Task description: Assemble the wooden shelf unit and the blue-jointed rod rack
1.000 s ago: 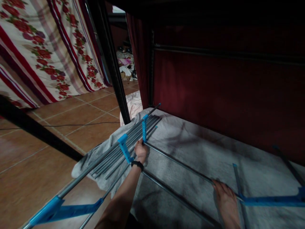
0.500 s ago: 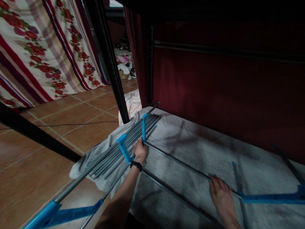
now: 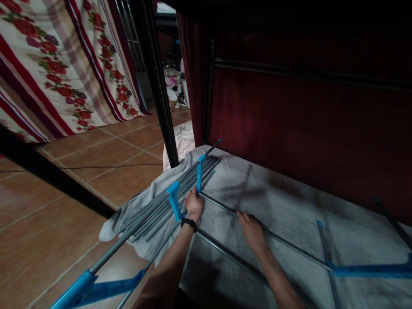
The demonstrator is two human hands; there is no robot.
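Note:
A frame of grey metal tubes and blue plastic brackets lies over the grey blanket (image 3: 225,253). My left hand (image 3: 193,204), with a black band on the wrist, is closed at the foot of a blue bracket (image 3: 199,174), where a long metal tube (image 3: 292,245) joins it; its fingertips are partly hidden. Along that same tube, my right hand (image 3: 252,231) has its fingers curled over the metal. Nearer to me, another blue bracket (image 3: 174,201) stands just left of my left wrist. Several loose grey tubes (image 3: 162,214) lie side by side beyond it.
Black metal posts (image 3: 161,94) and a dark crossbar (image 3: 289,71) surround the blanket. A dark red cloth (image 3: 305,128) hangs behind. More blue brackets (image 3: 370,270) extend at the right. On the left are a tiled floor (image 3: 77,184) and a floral curtain (image 3: 61,73).
My right hand has moved left along the metal tube, nearer to my left hand. My left hand stays at the blue bracket. The view has shifted slightly.

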